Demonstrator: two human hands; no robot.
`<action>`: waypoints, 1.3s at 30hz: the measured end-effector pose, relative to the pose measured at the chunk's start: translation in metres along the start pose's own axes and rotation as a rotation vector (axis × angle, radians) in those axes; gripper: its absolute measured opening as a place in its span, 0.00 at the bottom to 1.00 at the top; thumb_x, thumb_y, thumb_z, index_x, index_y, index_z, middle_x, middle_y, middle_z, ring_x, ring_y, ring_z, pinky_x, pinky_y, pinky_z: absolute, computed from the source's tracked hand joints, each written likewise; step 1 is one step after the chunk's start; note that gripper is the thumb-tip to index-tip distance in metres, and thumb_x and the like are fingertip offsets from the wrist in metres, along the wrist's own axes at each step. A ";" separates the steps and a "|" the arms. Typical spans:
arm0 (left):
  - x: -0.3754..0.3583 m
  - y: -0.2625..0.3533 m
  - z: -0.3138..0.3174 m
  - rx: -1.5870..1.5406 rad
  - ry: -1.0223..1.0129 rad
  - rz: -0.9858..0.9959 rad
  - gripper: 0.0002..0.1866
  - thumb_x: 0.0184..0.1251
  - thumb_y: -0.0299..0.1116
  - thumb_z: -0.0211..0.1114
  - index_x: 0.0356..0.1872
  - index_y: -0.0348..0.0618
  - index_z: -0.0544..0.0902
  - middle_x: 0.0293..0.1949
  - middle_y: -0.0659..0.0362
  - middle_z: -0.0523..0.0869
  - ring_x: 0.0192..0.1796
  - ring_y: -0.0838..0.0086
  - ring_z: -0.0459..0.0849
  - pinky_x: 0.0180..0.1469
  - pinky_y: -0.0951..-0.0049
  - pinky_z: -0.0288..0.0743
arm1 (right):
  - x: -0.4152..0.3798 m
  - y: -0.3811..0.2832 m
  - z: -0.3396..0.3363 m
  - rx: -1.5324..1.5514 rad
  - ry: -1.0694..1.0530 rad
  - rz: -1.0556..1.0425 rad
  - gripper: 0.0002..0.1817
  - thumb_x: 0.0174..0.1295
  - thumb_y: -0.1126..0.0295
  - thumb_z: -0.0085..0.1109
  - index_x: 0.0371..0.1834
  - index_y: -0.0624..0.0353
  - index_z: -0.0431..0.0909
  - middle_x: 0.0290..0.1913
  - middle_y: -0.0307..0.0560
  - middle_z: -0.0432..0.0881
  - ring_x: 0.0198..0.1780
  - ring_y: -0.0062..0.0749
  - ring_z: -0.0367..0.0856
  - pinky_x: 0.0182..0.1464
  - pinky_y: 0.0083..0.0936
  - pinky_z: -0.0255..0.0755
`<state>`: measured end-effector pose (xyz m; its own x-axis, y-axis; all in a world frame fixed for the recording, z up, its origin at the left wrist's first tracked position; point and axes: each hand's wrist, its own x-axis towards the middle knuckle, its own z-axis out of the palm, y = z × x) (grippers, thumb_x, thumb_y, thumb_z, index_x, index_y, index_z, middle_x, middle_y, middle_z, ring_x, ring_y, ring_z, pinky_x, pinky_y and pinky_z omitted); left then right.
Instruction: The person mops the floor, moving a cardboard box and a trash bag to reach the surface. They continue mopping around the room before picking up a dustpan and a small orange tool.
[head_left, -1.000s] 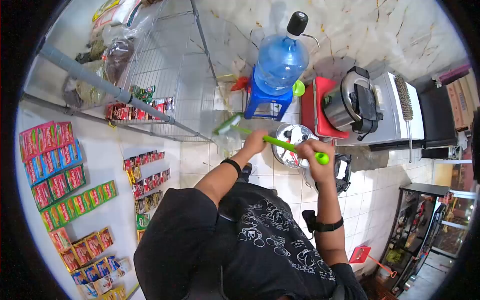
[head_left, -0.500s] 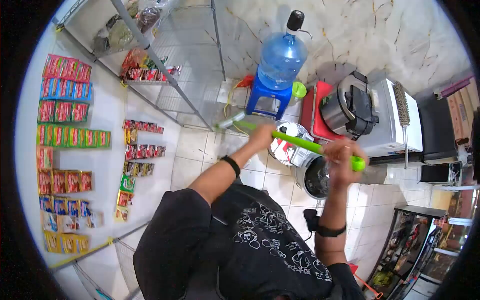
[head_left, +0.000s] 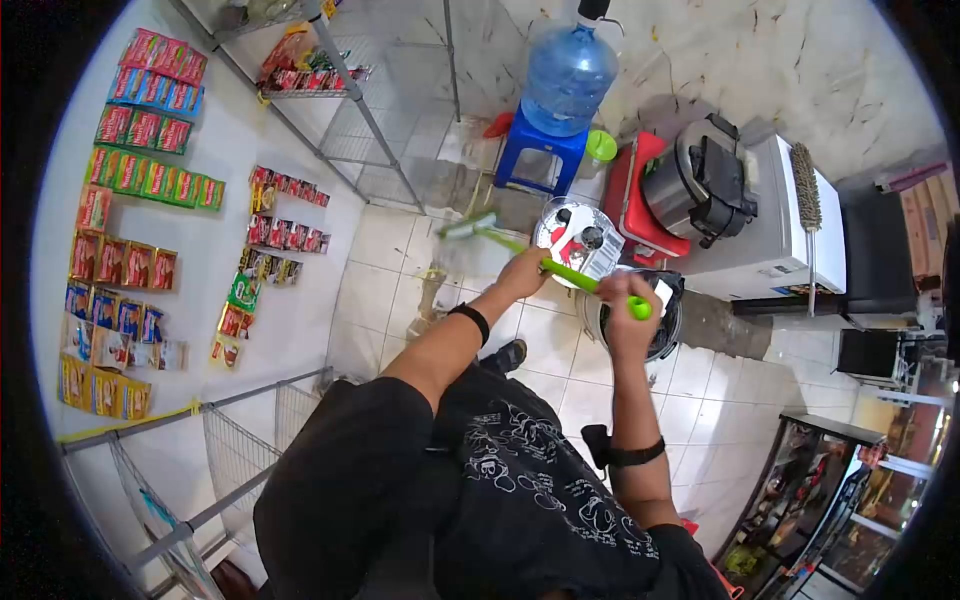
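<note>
Both sets of fingers closed around green broom handle [head_left: 560,270]: left hand [head_left: 523,274] midway, right hand [head_left: 627,312] at the end; bristles [head_left: 468,226] on floor tiles. Risk: backswing knocking round pot lid [head_left: 578,240] or bin [head_left: 640,322].

A blue water jug [head_left: 570,65] stands on a blue stool [head_left: 538,158], beside what looks like a rice cooker [head_left: 700,185].

You are extending your left hand [head_left: 523,274] forward, fingers curled closed; your right hand [head_left: 626,314] is fisted nearer you, forearm bent upward.
</note>
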<state>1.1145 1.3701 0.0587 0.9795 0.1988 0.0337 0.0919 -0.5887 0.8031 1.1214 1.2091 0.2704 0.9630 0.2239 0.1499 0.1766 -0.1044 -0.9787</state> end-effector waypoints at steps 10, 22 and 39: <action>-0.024 0.048 -0.044 0.124 -0.081 0.074 0.06 0.49 0.31 0.66 0.31 0.48 0.83 0.35 0.52 0.82 0.42 0.53 0.80 0.43 0.56 0.74 | -0.020 -0.094 -0.016 0.551 0.011 -0.371 0.15 0.69 0.71 0.46 0.22 0.63 0.68 0.19 0.47 0.72 0.20 0.26 0.67 0.24 0.23 0.63; -0.109 -0.082 -0.050 0.129 -0.137 -0.125 0.08 0.55 0.34 0.65 0.36 0.49 0.80 0.37 0.52 0.82 0.46 0.55 0.80 0.47 0.54 0.73 | -0.095 -0.038 0.087 0.022 -0.108 -0.033 0.16 0.67 0.70 0.52 0.21 0.66 0.71 0.21 0.42 0.76 0.23 0.19 0.71 0.27 0.17 0.66; -0.169 -0.141 -0.112 0.365 0.244 -0.352 0.08 0.50 0.29 0.65 0.33 0.41 0.80 0.44 0.50 0.80 0.48 0.53 0.78 0.47 0.55 0.75 | -0.164 0.041 0.141 -0.038 -0.484 0.089 0.10 0.61 0.70 0.59 0.31 0.68 0.78 0.35 0.46 0.82 0.39 0.24 0.76 0.45 0.22 0.68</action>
<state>0.9158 1.5074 0.0070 0.8128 0.5819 -0.0278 0.5040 -0.6784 0.5345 0.9422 1.3051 0.1858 0.7709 0.6365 -0.0248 0.1142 -0.1764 -0.9777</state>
